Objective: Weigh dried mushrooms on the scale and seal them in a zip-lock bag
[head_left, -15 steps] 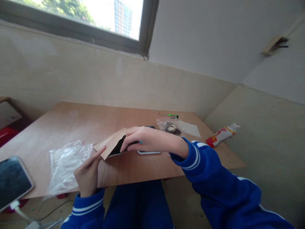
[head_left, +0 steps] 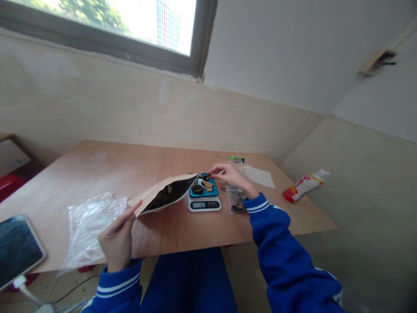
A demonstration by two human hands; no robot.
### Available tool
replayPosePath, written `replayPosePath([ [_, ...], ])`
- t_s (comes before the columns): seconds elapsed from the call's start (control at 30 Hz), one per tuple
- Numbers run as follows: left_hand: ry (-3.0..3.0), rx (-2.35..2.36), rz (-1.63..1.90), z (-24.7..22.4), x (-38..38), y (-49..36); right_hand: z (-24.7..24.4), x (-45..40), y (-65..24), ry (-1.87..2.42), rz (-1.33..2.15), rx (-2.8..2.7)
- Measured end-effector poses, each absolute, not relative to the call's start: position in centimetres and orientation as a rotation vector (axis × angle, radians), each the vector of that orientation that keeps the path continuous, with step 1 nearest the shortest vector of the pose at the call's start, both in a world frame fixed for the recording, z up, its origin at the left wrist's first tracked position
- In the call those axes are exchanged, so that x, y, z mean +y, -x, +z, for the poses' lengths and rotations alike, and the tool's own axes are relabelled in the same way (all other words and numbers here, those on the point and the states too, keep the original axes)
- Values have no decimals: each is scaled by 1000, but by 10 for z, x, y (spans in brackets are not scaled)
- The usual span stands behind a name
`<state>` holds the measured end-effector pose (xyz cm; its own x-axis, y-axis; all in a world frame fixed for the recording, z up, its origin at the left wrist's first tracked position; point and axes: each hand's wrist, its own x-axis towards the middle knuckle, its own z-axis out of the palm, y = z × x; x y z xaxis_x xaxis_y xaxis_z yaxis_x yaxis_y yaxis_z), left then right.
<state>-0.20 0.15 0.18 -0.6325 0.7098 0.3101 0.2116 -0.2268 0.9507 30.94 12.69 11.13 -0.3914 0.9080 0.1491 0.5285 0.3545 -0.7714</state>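
Note:
My left hand (head_left: 119, 239) pinches the near left corner of a brown paper pouch (head_left: 150, 194), thumb on top. The pouch lies tilted with its mouth open toward me; its dark inside shows a few pale bits. To its right stands a small digital kitchen scale (head_left: 205, 205), white with a blue top. Several brown, curled dried pieces (head_left: 207, 186) and a small white packet lie on it. Over the scale's far right corner, my right hand (head_left: 230, 176) has its fingertips pinched on a dark dried piece (head_left: 206, 177).
Zip bags with dark pieces (head_left: 237, 205) lie right of the scale, partly behind my right arm. Beyond are a white paper (head_left: 260, 176) and a thin green-handled tool (head_left: 234, 158). A red-and-white bottle (head_left: 305, 186) stands at right. Clear plastic bags (head_left: 93, 224) and a phone (head_left: 20, 243) lie left.
My right hand has moved right, from the pouch's mouth to the far corner of the scale, uncovering the scale and its dried pieces. The left hand keeps its hold on the pouch.

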Motion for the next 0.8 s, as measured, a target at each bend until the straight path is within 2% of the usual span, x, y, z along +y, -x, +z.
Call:
replayPosePath([
  [0.2,-1105,1697,1920,3,1,2,49,152,-300,1258,788,-1940],
  [0.47,-1106,1701,1920,2,2,3,26,166,-289,1195,721,-2028],
  [0.63,-1092,1689,1904,1,2,3,50,154,-290,1190,632,-1975],
  [0.73,-1084,1681,1918,1,3,3,87,137,-285,1150,590,-1846],
  [0.8,-1084,1685,1922,0,3,3,118,118,-277,965,723,-1693],
])
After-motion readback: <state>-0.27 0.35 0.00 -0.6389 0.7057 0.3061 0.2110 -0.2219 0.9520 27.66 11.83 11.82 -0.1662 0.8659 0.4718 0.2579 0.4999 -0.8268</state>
